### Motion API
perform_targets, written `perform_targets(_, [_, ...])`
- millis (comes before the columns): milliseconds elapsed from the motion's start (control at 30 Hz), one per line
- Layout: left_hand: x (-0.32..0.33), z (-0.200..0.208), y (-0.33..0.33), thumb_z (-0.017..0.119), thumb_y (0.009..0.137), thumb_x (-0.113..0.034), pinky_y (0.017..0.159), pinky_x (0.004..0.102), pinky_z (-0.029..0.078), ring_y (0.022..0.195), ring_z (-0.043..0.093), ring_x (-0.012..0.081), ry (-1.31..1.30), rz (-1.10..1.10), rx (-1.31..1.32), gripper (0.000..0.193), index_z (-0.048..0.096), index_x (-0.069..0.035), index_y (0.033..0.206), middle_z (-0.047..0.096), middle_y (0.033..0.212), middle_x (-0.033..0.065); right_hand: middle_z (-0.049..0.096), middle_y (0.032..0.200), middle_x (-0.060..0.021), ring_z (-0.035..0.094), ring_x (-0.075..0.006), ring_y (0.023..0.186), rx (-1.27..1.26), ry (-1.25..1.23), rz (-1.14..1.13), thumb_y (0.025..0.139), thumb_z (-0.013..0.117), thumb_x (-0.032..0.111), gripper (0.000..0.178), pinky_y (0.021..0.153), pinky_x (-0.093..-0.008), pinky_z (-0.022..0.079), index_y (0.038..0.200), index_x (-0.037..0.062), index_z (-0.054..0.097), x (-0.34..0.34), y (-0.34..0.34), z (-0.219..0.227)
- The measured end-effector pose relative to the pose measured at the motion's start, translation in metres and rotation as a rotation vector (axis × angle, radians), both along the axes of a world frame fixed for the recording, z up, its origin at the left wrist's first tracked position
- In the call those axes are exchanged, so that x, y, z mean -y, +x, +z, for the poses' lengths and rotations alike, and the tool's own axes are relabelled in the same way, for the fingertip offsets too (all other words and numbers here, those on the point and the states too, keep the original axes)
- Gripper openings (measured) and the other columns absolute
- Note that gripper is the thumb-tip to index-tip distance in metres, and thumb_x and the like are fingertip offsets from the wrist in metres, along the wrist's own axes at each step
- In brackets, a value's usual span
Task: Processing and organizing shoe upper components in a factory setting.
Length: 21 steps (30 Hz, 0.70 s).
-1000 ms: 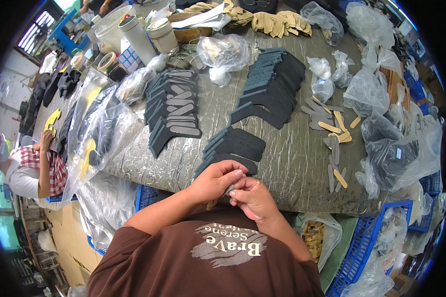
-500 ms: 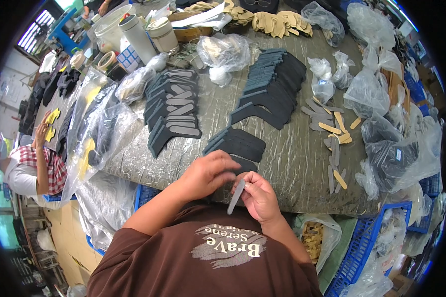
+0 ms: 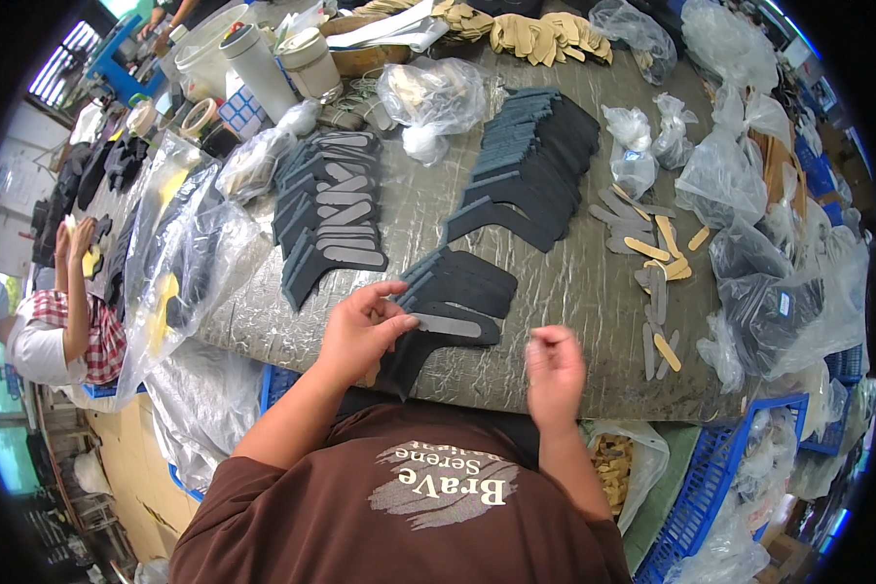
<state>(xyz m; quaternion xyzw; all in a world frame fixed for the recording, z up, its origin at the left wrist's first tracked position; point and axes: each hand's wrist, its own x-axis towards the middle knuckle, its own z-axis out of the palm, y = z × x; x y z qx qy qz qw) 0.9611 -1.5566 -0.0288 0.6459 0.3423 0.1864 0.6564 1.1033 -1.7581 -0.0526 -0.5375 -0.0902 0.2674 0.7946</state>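
A dark angled fabric piece lies at the table's near edge, with a grey strip flat along its right arm. My left hand is over the piece's left side, fingers bent, its thumb tip at the strip's left end. To the right, my right hand is raised apart from the piece, its fingers curled toward the thumb. Whether something small is between those fingertips is hidden. Just beyond the piece is a short overlapping row of similar dark pieces.
Stacked dark pieces with grey strips stand at left; a longer stack is further back. Loose grey and tan strips lie at right, beside plastic bags. A blue crate is at lower right. Another person works at far left.
The grey strip has gone from my right hand onto the dark piece, which now shows more fully. My right hand has moved right, away from it; my left hand has shifted left.
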Motion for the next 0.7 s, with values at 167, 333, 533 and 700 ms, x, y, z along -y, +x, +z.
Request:
perform_targets(167, [-0.001, 0.001, 0.013, 0.067, 0.08, -0.009, 0.046, 0.0195, 0.04, 0.051, 0.05, 0.0049, -0.002, -0.125, -0.203, 0.01, 0.063, 0.0, 0.083, 0.058, 0.064, -0.001, 0.053, 0.091, -0.0065, 0.054, -0.0207, 0.069, 1.394, -0.752, 0.276, 0.073, 0.067, 0.012, 0.029, 0.057, -0.0338, 0.043, 0.101, 0.0065, 0.064, -0.011, -0.023, 0.005])
perform_targets(333, [-0.002, 0.007, 0.007, 0.066, 0.08, -0.011, 0.045, 0.0214, 0.04, 0.05, 0.051, 0.006, 0.045, -0.18, -0.307, 0.012, 0.062, 0.0, 0.08, 0.058, 0.062, 0.0005, 0.052, 0.091, -0.0034, 0.052, -0.0202, 0.068, 1.441, -0.772, 0.306, 0.07, 0.065, 0.016, 0.031, 0.056, -0.0339, 0.043, 0.099, 0.0059, 0.063, -0.003, -0.039, 0.0])
perform_targets(533, [0.01, 0.002, 0.006, 0.066, 0.079, -0.009, 0.043, 0.0206, 0.04, 0.047, 0.051, 0.0052, 0.173, -0.277, -0.377, 0.009, 0.064, -0.001, 0.079, 0.057, 0.058, 0.0, 0.05, 0.086, -0.0026, 0.052, -0.0188, 0.068, 1.452, -0.752, 0.292, 0.071, 0.064, 0.016, 0.03, 0.054, -0.0326, 0.041, 0.099, 0.0072, 0.064, -0.003, -0.039, -0.003])
perform_targets(700, [0.012, -0.002, 0.009, 0.067, 0.078, -0.01, 0.043, 0.0216, 0.04, 0.048, 0.052, 0.0061, 0.221, -0.282, -0.386, 0.01, 0.065, -0.001, 0.079, 0.059, 0.058, 0.0018, 0.049, 0.085, -0.0023, 0.052, -0.0181, 0.067, 1.47, -0.747, 0.267, 0.072, 0.063, 0.015, 0.028, 0.053, -0.0319, 0.04, 0.099, 0.0075, 0.064, -0.002, -0.038, -0.006])
